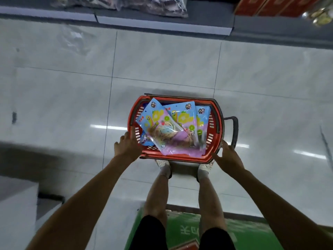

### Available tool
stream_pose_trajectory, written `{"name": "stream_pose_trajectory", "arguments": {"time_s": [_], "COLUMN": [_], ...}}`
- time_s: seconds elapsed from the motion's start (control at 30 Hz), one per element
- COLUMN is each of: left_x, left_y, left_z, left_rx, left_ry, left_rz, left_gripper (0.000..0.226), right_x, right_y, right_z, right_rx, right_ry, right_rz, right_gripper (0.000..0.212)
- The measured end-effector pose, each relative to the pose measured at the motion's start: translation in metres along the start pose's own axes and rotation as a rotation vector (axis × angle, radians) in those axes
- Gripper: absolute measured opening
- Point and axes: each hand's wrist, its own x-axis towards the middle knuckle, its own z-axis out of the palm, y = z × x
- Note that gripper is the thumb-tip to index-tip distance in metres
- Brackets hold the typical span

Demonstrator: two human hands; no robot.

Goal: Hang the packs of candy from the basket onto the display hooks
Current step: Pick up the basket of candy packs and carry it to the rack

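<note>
Directly between the person's hands sits the one red basket, three candy packs overlapping face-up inside, with a blue corner of perhaps a fourth beneath them. The left hand lies against the basket's near-left rim; whether its fingers hook it cannot be told. The right hand is spread, fingers straight, at the near-right corner. No display hooks are in view. Because the glossy packs lie loosely stacked, a lopsided lift would likely tip the basket and spill them onto the floor tiles.
</note>
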Motion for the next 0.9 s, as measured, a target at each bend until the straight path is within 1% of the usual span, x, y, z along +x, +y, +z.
{"name": "stream_pose_trajectory", "arguments": {"time_s": [0.07,0.1,0.17,0.3,0.33,0.37,0.43,0.53,0.6,0.63,0.67,0.7,0.73,0.8,0.9], "left_x": [0.032,0.047,0.076,0.116,0.124,0.129,0.145,0.166,0.171,0.171,0.170,0.167,0.165,0.155,0.135], "left_y": [-0.005,-0.007,-0.012,-0.008,-0.007,-0.003,-0.007,-0.016,-0.018,-0.020,-0.021,-0.021,-0.022,-0.019,-0.009], "left_z": [0.014,0.019,0.030,0.048,0.052,0.054,0.064,0.067,0.060,0.059,0.057,0.057,0.058,0.057,0.046], "left_rx": [-0.028,-0.032,-0.047,-0.165,-0.210,-0.265,-0.403,-0.561,-0.567,-0.560,-0.553,-0.534,-0.510,-0.476,-0.420], "left_ry": [0.044,0.047,0.069,0.120,0.140,0.168,0.216,0.187,0.137,0.112,0.098,0.086,0.079,0.083,0.090], "left_rz": [-0.038,-0.067,-0.116,-0.139,-0.142,-0.169,-0.267,-0.391,-0.428,-0.434,-0.426,-0.423,-0.424,-0.427,-0.397], "left_gripper": [0.103,0.106,0.109,0.094,0.089,0.083,0.066,0.050,0.038,0.034,0.032,0.034,0.037,0.040,0.037], "right_x": [0.029,0.044,0.068,0.104,0.111,0.118,0.128,0.137,0.141,0.143,0.145,0.147,0.150,0.153,0.144], "right_y": [0.008,0.012,0.012,0.016,0.015,0.014,0.014,0.015,0.016,0.017,0.019,0.019,0.022,0.030,0.040], "right_z": [0.012,0.017,0.022,0.030,0.032,0.033,0.033,0.029,0.024,0.022,0.019,0.017,0.014,0.009,0.002], "right_rx": [0.037,0.055,0.084,0.145,0.164,0.199,0.271,0.343,0.398,0.431,0.462,0.507,0.539,0.598,0.623], "right_ry": [0.098,0.136,0.197,0.260,0.261,0.262,0.268,0.263,0.250,0.245,0.237,0.231,0.215,0.197,0.207], "right_rz": [0.041,0.083,0.161,0.238,0.260,0.287,0.330,0.371,0.377,0.371,0.370,0.366,0.372,0.401,0.436], "right_gripper": [0.057,0.057,0.064,0.084,0.084,0.078,0.060,0.042,0.032,0.024,0.016,0.014,0.016,0.028,0.040]}}
